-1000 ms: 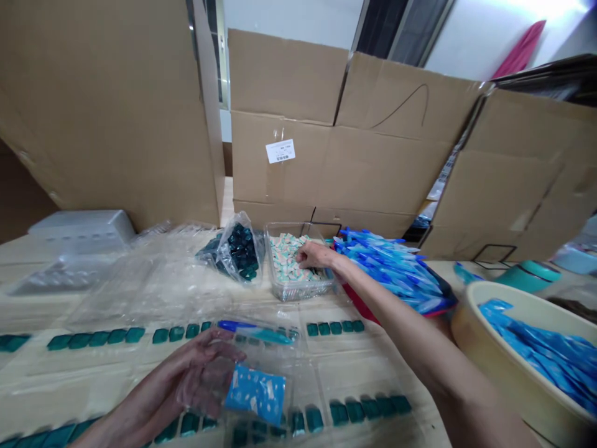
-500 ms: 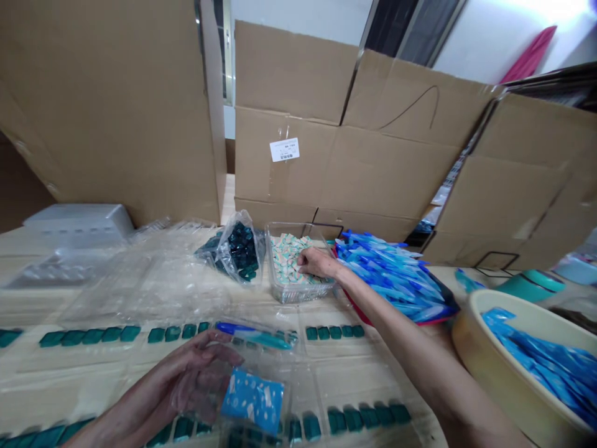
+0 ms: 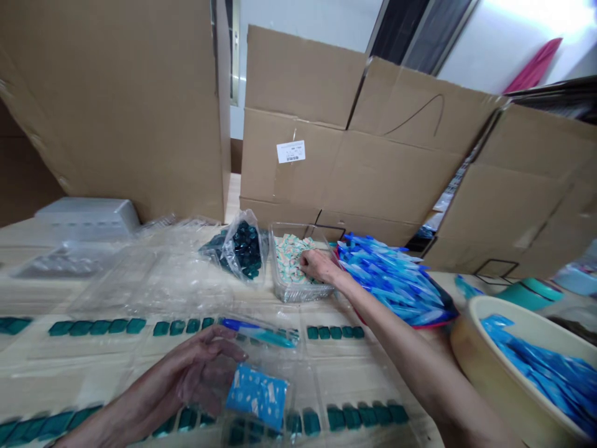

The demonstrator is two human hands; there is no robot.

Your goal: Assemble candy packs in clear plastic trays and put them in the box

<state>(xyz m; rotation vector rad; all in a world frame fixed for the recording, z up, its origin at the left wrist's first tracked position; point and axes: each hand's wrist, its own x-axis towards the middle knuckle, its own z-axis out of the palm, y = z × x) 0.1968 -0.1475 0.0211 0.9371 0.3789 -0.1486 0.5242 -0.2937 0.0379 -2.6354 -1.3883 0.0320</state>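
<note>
My left hand point(image 3: 205, 364) is closed around the side of a clear plastic tray point(image 3: 262, 356), low in the middle of the view. Inside the tray lie a blue patterned packet point(image 3: 257, 396) and, along its far side, a blue-and-turquoise pen-shaped stick point(image 3: 261, 333). My right hand point(image 3: 318, 266) reaches into a clear plastic container point(image 3: 301, 295) full of small pale printed pieces point(image 3: 286, 252). Its fingers are pinched together against the heap; whatever is between the fingertips is hidden.
Clear trays with rows of dark teal blocks point(image 3: 336, 333) cover the tabletop. Behind them sits a plastic bag of teal blocks point(image 3: 245, 246). On the right are a red tray heaped with blue sticks point(image 3: 392, 277) and a cream tub point(image 3: 471, 348) of blue packets. Cardboard point(image 3: 289, 180) walls the back.
The view has shifted slightly, so most things appear a little further right. Both hands keep nearly the same places, the left on the tray and the right in the container.
</note>
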